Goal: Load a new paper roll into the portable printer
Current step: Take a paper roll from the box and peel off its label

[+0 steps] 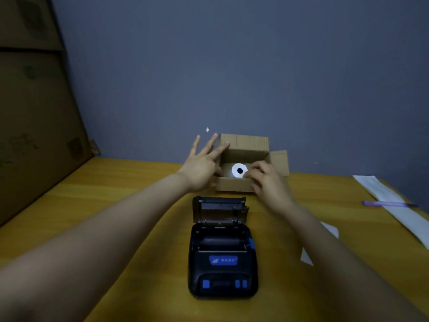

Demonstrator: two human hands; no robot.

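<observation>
A black portable printer (221,263) with blue buttons lies on the wooden table (116,217), its lid (220,211) raised and the paper bay empty. Behind it stands a small open cardboard box (243,145) with a white paper roll (239,170) inside, its dark core facing me. My left hand (204,163) rests against the box's left side with fingers spread. My right hand (267,180) reaches over the box's front right corner, fingertips touching the roll's right edge. Whether the roll is gripped I cannot tell.
Large cardboard boxes (34,112) are stacked at the left. A long white paper strip (390,205) with a purple pen (385,203) on it lies at the right. A white paper scrap (325,242) sits under my right forearm. A grey wall stands behind.
</observation>
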